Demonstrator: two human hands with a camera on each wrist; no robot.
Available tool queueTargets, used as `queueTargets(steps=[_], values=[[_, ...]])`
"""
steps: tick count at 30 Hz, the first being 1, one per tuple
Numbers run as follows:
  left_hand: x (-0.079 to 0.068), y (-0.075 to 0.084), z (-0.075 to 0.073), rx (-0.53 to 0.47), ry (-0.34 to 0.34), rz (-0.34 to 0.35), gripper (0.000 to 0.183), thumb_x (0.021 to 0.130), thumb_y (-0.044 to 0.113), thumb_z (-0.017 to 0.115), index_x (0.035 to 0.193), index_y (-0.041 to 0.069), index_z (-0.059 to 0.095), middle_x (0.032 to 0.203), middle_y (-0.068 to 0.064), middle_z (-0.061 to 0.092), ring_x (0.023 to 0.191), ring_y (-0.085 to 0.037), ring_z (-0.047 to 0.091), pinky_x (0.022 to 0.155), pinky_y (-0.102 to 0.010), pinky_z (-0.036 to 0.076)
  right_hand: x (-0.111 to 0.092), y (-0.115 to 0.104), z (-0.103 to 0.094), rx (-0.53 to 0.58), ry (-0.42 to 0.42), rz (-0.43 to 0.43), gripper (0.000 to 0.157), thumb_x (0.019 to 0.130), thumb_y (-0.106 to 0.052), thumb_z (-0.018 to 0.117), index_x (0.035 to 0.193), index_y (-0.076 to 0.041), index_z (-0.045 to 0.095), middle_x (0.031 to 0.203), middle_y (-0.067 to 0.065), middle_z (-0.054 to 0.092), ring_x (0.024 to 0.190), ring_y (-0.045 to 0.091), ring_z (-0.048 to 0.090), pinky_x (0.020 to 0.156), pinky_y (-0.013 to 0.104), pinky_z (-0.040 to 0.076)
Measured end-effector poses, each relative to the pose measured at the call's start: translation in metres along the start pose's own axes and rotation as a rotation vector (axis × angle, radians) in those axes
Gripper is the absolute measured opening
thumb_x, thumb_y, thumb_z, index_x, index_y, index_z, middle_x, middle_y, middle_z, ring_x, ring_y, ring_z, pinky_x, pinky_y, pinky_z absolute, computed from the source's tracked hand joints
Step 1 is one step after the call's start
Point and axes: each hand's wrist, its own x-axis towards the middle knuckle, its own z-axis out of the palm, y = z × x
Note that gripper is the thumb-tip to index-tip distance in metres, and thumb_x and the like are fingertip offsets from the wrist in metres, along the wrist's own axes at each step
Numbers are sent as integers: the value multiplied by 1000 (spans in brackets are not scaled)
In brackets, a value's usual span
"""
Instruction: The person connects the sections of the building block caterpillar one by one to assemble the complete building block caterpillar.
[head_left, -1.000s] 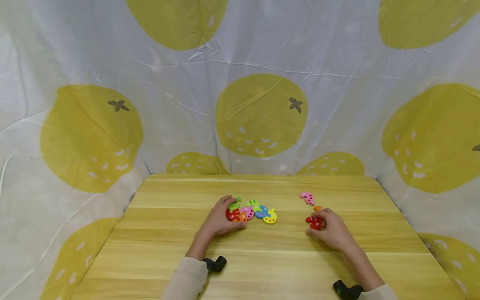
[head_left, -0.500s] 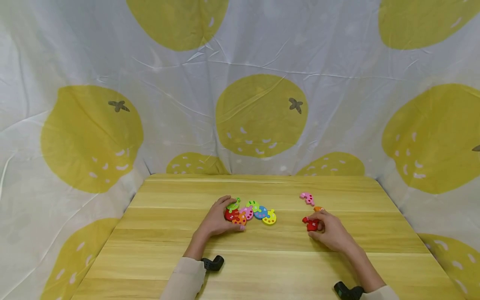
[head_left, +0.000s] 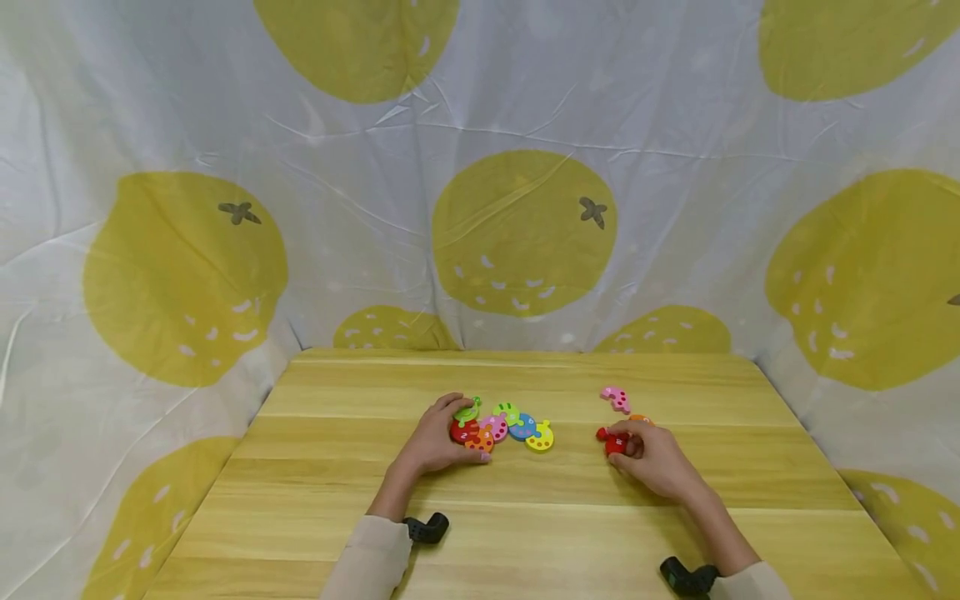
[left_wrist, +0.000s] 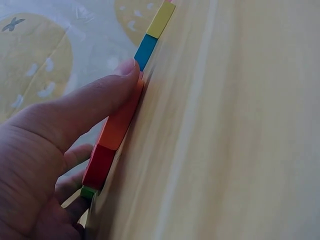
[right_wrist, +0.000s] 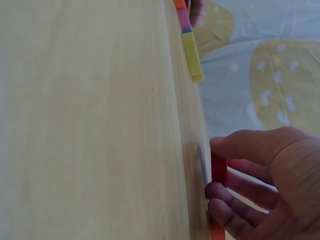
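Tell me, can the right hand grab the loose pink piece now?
Probably not just yet: the right hand has its fingers around a red piece. If it let go, the way looks free, since the loose pink piece lies close by on the table, uncovered.

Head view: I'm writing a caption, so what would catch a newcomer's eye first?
Probably the big yellow fruits printed on the pale cloth behind the wooden table. Next, the winding row of bright, numbered pieces on the table, its left end held by the left hand. Then the red piece the right hand pinches, to the right of that row.
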Motion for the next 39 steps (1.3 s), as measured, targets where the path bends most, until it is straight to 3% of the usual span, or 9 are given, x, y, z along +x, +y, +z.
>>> queueTargets(steps=[11, 21, 32, 39], values=[[2, -1, 1, 1, -10, -13, 103, 63, 57, 95, 149, 18, 52, 162, -6, 37, 146, -39, 37, 115, -62, 39, 17, -6, 6, 29, -23, 25, 34, 88, -11, 81, 121, -12, 73, 87, 1, 63, 74, 14, 54, 63, 22, 46], [0, -1, 1, -6, -5, -16, 103, 63, 56, 95, 149, 18, 53, 164, -9, 37, 149, -41, 34, 118, -63, 35, 36, -19, 16, 91, -44, -24, 35, 88, -6, 80, 122, -12, 73, 115, 3, 71, 83, 16, 58, 70, 23, 51], [0, -3, 0, 0, -4, -16, 104, 63, 59, 94, 149, 18, 53, 163, -7, 37, 149, -40, 35, 118, -63, 35, 50, -26, 24, 72, -67, -72, 36, 89, -5, 77, 124, -10, 73, 125, 10, 70, 85, 16, 61, 71, 23, 53], [1, -2, 1, 0, -8, -16, 103, 63, 58, 94, 149, 19, 53, 164, -7, 37, 149, -40, 35, 117, -63, 36, 60, -25, 30, 33, -84, -83, 36, 90, -9, 78, 126, -12, 72, 123, 5, 72, 89, 13, 64, 78, 27, 55]])
